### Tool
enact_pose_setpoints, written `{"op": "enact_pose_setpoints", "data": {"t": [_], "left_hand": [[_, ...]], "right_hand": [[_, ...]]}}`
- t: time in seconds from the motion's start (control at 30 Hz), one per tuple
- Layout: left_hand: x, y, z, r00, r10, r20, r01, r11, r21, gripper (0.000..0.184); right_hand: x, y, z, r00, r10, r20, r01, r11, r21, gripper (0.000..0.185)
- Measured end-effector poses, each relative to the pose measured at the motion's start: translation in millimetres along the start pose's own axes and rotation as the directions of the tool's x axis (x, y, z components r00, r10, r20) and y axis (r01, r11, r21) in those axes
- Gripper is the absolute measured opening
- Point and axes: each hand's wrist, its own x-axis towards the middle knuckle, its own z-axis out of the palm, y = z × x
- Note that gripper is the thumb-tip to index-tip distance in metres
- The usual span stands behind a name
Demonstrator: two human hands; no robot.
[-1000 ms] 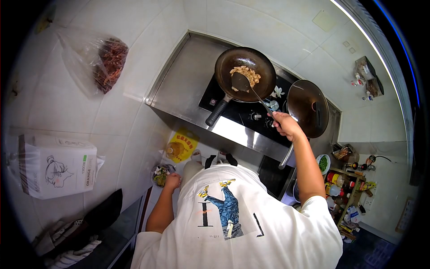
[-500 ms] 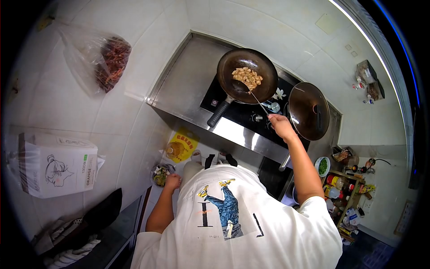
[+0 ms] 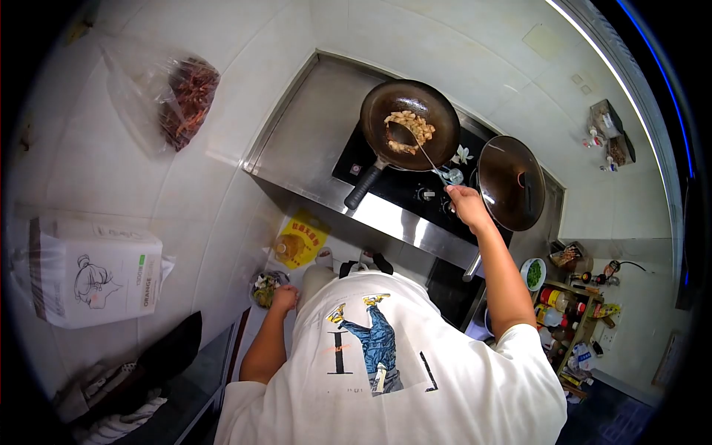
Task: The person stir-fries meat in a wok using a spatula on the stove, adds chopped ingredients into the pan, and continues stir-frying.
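Black cooktop [image 3: 400,191], dark wok [image 3: 443,122] upon it, metal spatula [image 3: 401,133] dipped into the wok, right hand [image 3: 466,204] with fingers wrapped round the spatula handle, left hand [image 3: 285,298] lowered, finger state not discernible, browned food pieces [image 3: 421,128] at the spatula blade.

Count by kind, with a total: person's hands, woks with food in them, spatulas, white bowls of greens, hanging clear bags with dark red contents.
Hands: 2 (left hand, right hand)
Wok with food: 1
Spatula: 1
White bowl of greens: 1
Hanging clear bag: 1
Total: 6
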Motion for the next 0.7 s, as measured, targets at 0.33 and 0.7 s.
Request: {"op": "enact_pose_setpoints", "data": {"t": [0.33,0.7], "left_hand": [[4.7,-7.0,-1.0,0.999,0.043,0.025,-0.043,0.999,0.008,0.01],[4.9,-16.9,-0.5,0.999,0.047,-0.006,-0.047,0.999,-0.023,0.011]], "right_hand": [[-3.0,-8.1,2.1,0.946,0.293,0.138,-0.306,0.948,0.087,0.027],[-1.7,-15.4,0.6,0.972,0.227,0.057,-0.228,0.974,0.008,0.029]]}}
